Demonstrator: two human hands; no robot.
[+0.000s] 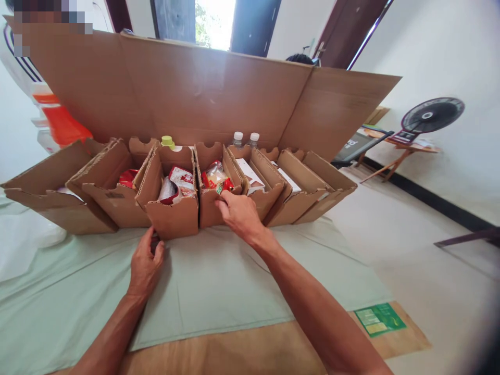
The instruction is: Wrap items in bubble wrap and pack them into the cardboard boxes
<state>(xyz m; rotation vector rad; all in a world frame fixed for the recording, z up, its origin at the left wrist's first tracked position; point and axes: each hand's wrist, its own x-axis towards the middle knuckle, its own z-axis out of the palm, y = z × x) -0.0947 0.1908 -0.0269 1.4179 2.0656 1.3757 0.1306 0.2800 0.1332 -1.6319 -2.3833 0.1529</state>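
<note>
A row of several open cardboard boxes [174, 216] stands on a pale green cloth [211, 281]. My right hand [239, 213] grips the front rim of the middle box [209, 208], fingers curled at a red and yellow snack packet [215, 179] inside it. My left hand [145, 263] rests on the cloth at the lower front corner of the neighbouring box, fingers closed on something small and dark that I cannot make out. That box holds red and white packets [180, 182].
A tall cardboard sheet [187, 94] stands behind the boxes. Two capped bottles [245, 139] and a green-capped bottle [167, 141] stand at the back. A person in an orange garment [58, 122] is at far left. A fan [432, 115] stands right; a green card [379, 319] lies near.
</note>
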